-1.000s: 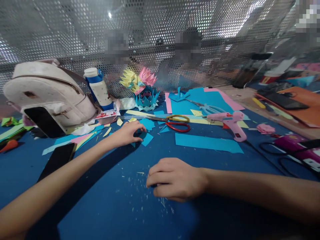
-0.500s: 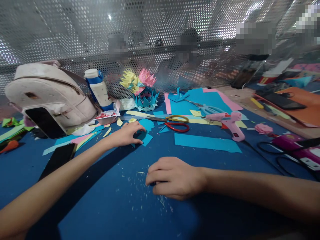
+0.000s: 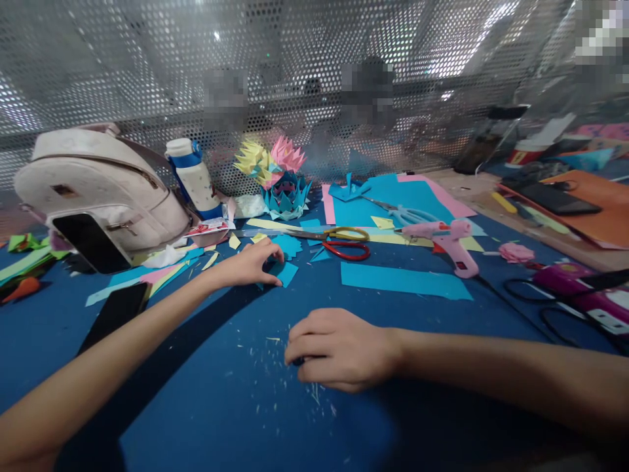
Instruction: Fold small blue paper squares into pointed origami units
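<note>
My left hand (image 3: 255, 263) reaches over small blue paper pieces (image 3: 287, 275) left of the middle, its thumb apart from the curled fingers; part of the paper is hidden beneath it. My right hand (image 3: 339, 351) rests on the blue table (image 3: 211, 393) with fingers curled under; a small dark thing shows at the fingertips, too little to name. Fine paper scraps lie beside it. Beyond it are red and yellow handled scissors (image 3: 348, 242), a blue paper strip (image 3: 405, 280) and a pink glue gun (image 3: 455, 239).
Folded paper flowers (image 3: 285, 193) stand at the back beside a bottle (image 3: 191, 177) and a pale backpack (image 3: 98, 183). Blue sheets (image 3: 407, 196) lie behind the scissors. A phone (image 3: 115, 314) is near my left forearm; a purple power strip (image 3: 580, 295) sits at the right.
</note>
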Tool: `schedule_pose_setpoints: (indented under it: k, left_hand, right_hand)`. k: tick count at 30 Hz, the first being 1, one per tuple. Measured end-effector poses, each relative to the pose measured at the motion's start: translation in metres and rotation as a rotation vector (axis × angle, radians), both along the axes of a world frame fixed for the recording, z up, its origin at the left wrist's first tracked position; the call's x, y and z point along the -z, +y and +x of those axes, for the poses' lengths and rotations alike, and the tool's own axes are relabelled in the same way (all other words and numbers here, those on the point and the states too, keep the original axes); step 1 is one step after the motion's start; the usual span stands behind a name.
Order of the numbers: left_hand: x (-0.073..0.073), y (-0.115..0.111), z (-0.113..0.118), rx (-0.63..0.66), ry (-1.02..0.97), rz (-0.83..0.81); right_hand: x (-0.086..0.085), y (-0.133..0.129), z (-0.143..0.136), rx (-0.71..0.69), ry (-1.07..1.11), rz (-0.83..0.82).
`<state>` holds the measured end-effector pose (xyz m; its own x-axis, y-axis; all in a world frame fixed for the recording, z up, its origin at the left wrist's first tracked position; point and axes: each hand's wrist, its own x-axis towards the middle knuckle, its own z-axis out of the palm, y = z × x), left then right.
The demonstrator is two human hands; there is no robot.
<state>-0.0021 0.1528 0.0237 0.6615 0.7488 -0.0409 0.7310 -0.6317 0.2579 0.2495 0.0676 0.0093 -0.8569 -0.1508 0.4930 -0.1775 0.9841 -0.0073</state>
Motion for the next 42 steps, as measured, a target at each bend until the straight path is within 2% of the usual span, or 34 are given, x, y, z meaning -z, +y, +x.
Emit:
schedule_pose_setpoints:
  k: [12,15,17,20,23,25,27,31,35,39,42]
  left_hand:
    - [-0.001,0.009,-0.003,-0.041,0.004,-0.107]
    - [-0.004,0.009,-0.002,-0.067,-0.022,-0.134]
    - [-0.009,0.005,-0.001,-0.085,-0.051,-0.154]
    - [-0.018,-0.007,0.002,-0.112,-0.111,-0.172]
    - [-0.025,-0.028,0.008,-0.128,-0.185,-0.171]
    - [-0.026,-0.048,0.015,-0.13,-0.237,-0.168]
    - [-0.024,-0.069,0.022,-0.133,-0.287,-0.159]
    - [-0.013,-0.104,0.033,-0.145,-0.332,-0.094]
    - [0.003,-0.119,0.033,-0.112,-0.326,0.044]
    - [0.013,-0.127,0.025,0.008,-0.319,0.178]
    - [0.016,-0.134,0.018,0.113,-0.315,0.263]
  right_hand:
    - [0.0,-0.001,0.002,-0.009,-0.012,-0.003]
    - [0.001,-0.002,0.003,-0.006,-0.016,-0.007]
    - [0.0,-0.001,0.004,0.017,-0.014,-0.067]
    - [-0.004,0.004,0.007,0.175,0.07,-0.296]
    - [-0.01,0.014,0.01,0.475,0.175,-0.556]
    - [-0.012,0.021,0.012,0.616,0.15,-0.655]
    - [-0.011,0.025,0.012,0.649,0.046,-0.68]
    - [-0.004,0.024,0.011,0.54,-0.141,-0.514]
    - [0.0,0.024,0.012,0.433,-0.167,-0.322]
    - [0.0,0.027,0.014,0.296,-0.152,-0.056]
    - [-0.001,0.028,0.014,0.242,-0.121,0.124]
